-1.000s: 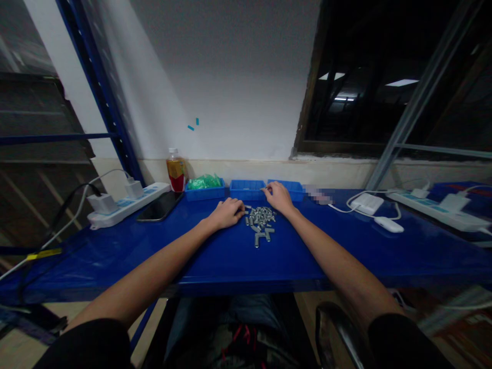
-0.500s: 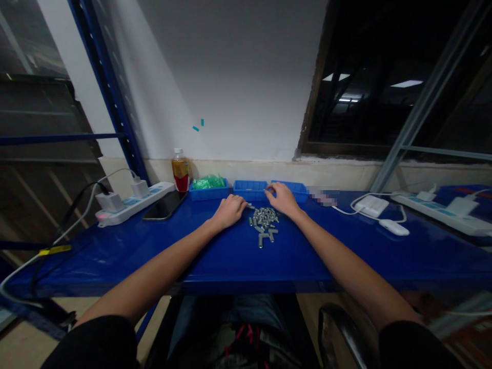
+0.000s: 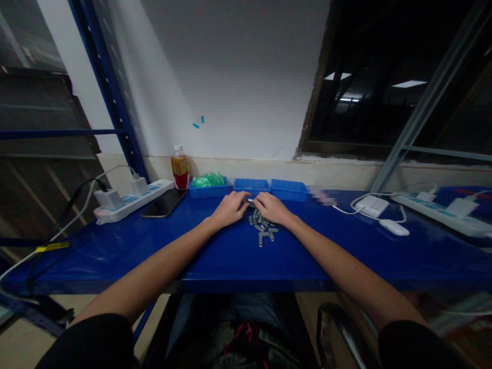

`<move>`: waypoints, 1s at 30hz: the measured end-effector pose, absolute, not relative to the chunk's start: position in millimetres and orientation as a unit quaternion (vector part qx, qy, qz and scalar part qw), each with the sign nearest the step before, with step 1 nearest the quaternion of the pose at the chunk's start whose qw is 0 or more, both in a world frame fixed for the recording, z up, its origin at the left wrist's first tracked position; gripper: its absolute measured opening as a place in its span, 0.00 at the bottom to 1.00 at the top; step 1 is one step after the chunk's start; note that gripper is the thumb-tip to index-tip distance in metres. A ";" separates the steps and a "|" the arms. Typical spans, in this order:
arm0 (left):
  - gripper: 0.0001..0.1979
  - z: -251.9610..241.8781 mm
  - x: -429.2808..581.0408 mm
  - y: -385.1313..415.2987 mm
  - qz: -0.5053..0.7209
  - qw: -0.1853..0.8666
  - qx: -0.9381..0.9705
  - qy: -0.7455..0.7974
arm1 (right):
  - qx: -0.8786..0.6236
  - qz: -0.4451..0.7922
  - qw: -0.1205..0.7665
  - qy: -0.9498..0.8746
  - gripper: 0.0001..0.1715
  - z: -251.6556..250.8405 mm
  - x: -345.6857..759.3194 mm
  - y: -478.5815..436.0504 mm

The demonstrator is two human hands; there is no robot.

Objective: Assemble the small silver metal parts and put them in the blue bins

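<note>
A small heap of silvery metal parts (image 3: 263, 229) lies on the blue table (image 3: 230, 256). My left hand (image 3: 229, 208) and my right hand (image 3: 269, 208) meet just behind the heap, fingertips touching. Both hands are closed in a pinch around one small metal piece (image 3: 250, 201) held between them. The right hand covers the far part of the heap. Behind the hands stands a row of three blue trays: one with green stuff (image 3: 208, 187), a middle one (image 3: 251, 185) and a right one (image 3: 289, 189).
A drink bottle (image 3: 180, 173), a dark phone (image 3: 164, 203) and a white power strip (image 3: 128, 199) sit at the left. White chargers and cables (image 3: 378, 212) lie at the right. A wall and a window frame stand behind the table.
My right hand has left the right blue tray and come left and nearer, meeting my left hand behind the heap. The left hand barely shifted.
</note>
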State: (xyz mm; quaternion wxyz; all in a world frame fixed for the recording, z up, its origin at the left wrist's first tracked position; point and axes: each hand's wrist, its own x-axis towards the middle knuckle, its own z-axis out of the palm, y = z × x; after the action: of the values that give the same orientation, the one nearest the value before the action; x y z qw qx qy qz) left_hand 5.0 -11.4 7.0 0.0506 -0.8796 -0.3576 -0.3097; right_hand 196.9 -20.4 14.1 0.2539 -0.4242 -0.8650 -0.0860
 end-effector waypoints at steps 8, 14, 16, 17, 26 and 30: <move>0.11 9.1 6.1 -13.8 -0.295 0.075 -0.878 -0.369 | -0.399 -0.044 0.308 -0.863 0.11 14.6 194.6 -21.9; 0.17 8.7 6.7 -9.7 -0.286 0.057 -0.874 -0.388 | -0.376 -0.067 0.338 -0.860 0.10 18.3 196.4 -20.8; 0.17 6.8 7.9 -5.9 -0.286 0.045 -0.875 -0.389 | -0.396 -0.088 0.334 -0.851 0.11 20.6 198.9 -13.8; 0.17 5.6 8.7 -3.5 -0.283 0.042 -0.876 -0.388 | -0.416 -0.097 0.338 -0.838 0.12 21.5 201.0 -8.7; 0.08 -2.5 13.6 11.1 -0.217 0.037 -0.894 -0.390 | -0.589 -0.126 0.355 -0.715 0.12 13.8 231.4 38.5; 0.07 -4.9 10.5 8.6 -0.241 0.023 -0.892 -0.382 | -0.581 -0.114 0.348 -0.727 0.15 14.6 228.8 32.0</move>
State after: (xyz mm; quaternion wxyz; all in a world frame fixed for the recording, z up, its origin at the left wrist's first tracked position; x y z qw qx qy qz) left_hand 10.5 8.6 -4.9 0.0234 -0.8919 -0.3818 -0.2411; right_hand 228.8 32.0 14.6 0.3481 -0.5805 -0.7273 -0.1138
